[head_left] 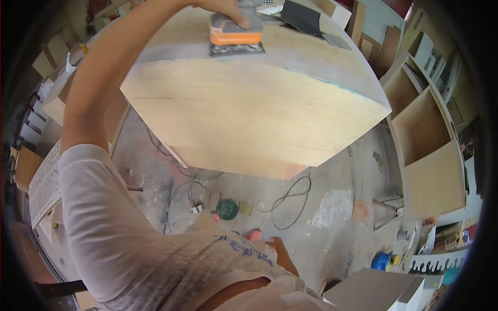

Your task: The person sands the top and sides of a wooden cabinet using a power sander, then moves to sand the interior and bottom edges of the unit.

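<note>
My left hand is closed over the top of an orange-and-grey sander, with my bare forearm arching in from the left. The sander's dark, scuffed base rests on the greyish top face of a large wooden box or cabinet, near its edge. The pale plywood side of that piece faces me. Beyond the sander lie a dark sheet and a small grey piece, both flat on the top. Low beside my shirt, my right hand hangs with fingers apart, seemingly holding nothing.
Looped cords and a round green object lie on the stained concrete floor. Open wooden shelving stands on the right. A grey-topped box and a blue-and-yellow container are at the lower right. Boards lean behind.
</note>
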Demonstrator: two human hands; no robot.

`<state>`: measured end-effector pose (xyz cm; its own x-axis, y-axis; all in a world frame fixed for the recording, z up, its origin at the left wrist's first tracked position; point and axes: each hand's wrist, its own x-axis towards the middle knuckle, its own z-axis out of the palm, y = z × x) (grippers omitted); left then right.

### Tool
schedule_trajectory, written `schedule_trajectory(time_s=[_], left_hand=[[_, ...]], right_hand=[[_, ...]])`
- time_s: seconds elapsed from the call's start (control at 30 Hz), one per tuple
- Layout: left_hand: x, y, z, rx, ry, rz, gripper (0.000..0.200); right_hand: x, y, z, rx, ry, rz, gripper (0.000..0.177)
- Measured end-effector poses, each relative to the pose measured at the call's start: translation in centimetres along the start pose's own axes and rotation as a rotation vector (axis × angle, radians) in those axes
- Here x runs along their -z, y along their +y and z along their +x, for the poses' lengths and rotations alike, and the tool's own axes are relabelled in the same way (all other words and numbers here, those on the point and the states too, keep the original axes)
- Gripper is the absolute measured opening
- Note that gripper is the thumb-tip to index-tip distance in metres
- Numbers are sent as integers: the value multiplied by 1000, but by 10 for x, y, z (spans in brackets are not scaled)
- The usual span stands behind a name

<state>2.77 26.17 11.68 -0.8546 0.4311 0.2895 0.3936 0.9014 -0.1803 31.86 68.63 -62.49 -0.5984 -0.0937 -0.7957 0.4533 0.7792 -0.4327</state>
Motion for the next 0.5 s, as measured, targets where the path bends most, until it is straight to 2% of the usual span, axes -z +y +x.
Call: schedule_trajectory(time_s=[0.07, 0.13, 0.2, 0.27, 0.33, 0.37, 0.43, 0.5], left_hand=[[-9, 13, 17, -159, 67, 22, 94], [0, 31, 19, -91, 6, -15, 93], [4, 38, 12, -26, -64, -60, 93], [7, 22, -7, 122, -54, 5, 90], [4, -13, -21, 186, -102, -195, 89], [11, -13, -27, 169, -100, -188, 89], [16, -4, -39, 351, -111, -13, 86], [4, -7, -29, 295, -49, -16, 84]], right_hand=[[14, 41, 1, -157, 33, 100, 59], [38, 58, 5, -285, -35, 177, 62], [54, 75, 21, -266, -29, 182, 61], [67, 74, 34, -205, 67, 207, 60], [83, 45, 22, -138, 187, 315, 53], [88, 27, 22, -136, 191, 333, 53], [90, 9, 16, -65, 237, 406, 56], [80, 4, 16, -31, 218, 336, 55]])
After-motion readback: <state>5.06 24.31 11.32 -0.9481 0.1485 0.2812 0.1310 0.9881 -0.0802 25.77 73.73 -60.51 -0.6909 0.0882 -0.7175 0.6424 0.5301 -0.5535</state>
